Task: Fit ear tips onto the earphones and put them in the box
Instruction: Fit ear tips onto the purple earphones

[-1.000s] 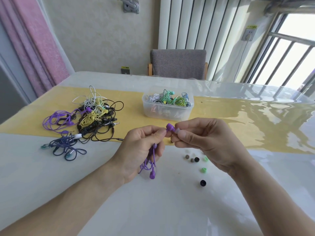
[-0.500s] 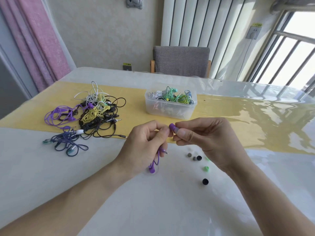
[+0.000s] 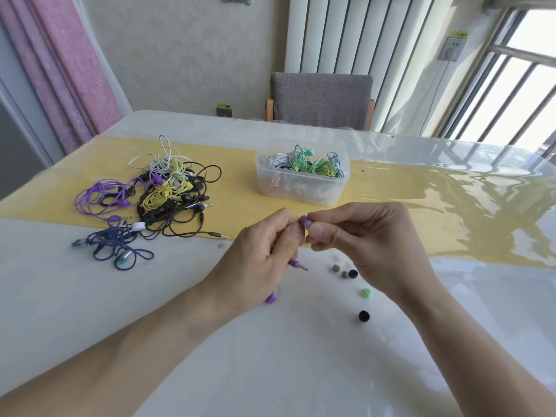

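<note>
My left hand grips a bundled purple earphone; its jack plug and one purple earbud stick out below the fingers. My right hand pinches a purple ear tip against the earbud held at my left fingertips. Both hands meet above the white table, just in front of the clear plastic box that holds several green, white and blue earphones. Loose ear tips lie on the table under my right hand: a green one, a black one and small grey ones.
A tangled pile of earphones in purple, yellow, black and white lies on the yellow runner at the left, with a dark blue set in front of it. A grey chair stands behind the table.
The purple cable that hung below my left hand is now gathered into the palm, leaving the jack and one earbud showing. My hands stay together at the ear tip.
</note>
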The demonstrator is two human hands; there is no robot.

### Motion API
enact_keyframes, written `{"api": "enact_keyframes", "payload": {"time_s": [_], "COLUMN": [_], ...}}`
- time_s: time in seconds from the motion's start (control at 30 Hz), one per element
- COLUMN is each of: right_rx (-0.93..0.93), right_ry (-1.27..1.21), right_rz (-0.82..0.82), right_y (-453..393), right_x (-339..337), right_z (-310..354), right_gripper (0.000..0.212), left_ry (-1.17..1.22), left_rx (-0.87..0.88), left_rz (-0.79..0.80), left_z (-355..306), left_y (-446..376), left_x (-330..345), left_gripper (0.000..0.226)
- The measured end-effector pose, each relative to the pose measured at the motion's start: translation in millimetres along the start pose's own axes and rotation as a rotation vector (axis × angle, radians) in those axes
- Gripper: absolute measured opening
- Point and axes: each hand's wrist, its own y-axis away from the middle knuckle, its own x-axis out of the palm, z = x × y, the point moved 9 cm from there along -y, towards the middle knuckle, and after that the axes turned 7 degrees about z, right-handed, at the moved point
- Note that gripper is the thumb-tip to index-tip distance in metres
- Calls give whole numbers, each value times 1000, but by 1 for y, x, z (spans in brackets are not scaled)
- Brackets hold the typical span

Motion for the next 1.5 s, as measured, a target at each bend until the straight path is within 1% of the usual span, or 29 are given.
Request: {"api": "enact_keyframes", "payload": {"time_s": [0.1, 0.27, 0.37, 0.47, 0.6, 0.83, 0.97, 1.1, 1.17, 1.27, 1.37, 1.5], "right_rx": [25, 64, 82, 81, 73, 75, 86, 158, 202, 231, 232, 194], "right_ry": [-45, -122, -104, -74, -55, -24, -62, -141, -210, -219, -242, -383], "right_rz": [10, -35, -48, -55, -75, -129, -134, -114, -71, 7, 59, 159], "right_y": [1, 4, 5, 5, 7, 9, 11, 9, 6, 2, -1, -4], "right_x": [2, 5, 5, 6, 7, 7, 6, 6, 8, 11, 12, 18], "right_z": [-2, -7, -7, -6, -6, -6, -7, -18, -26, -32, -33, -27], "right_gripper": [10, 10, 10, 9, 9, 5, 2, 5, 7, 17, 29, 24], "left_ry": [-128, -443, -538, -571, -593, -665, -686, -714, -617, -261, 4, 275], "left_rx": [65, 111, 140, 116, 127, 224, 237, 188, 130, 21, -16, -48], "left_rz": [-21, -86, -109, -113, -105, -163, -150, -109, -36, 59, 73, 78], "left_z": [-7, -13, -17, -16, -16, -30, -30, -22, -12, 2, 4, 6], "left_y": [1, 3, 4, 4, 3, 7, 7, 4, 1, 1, 2, 2], "left_x": [-3, -8, -10, -11, -9, -10, -7, -4, 0, 3, 7, 13], "left_gripper": [21, 20, 21, 20, 20, 22, 26, 26, 26, 27, 35, 35]}}
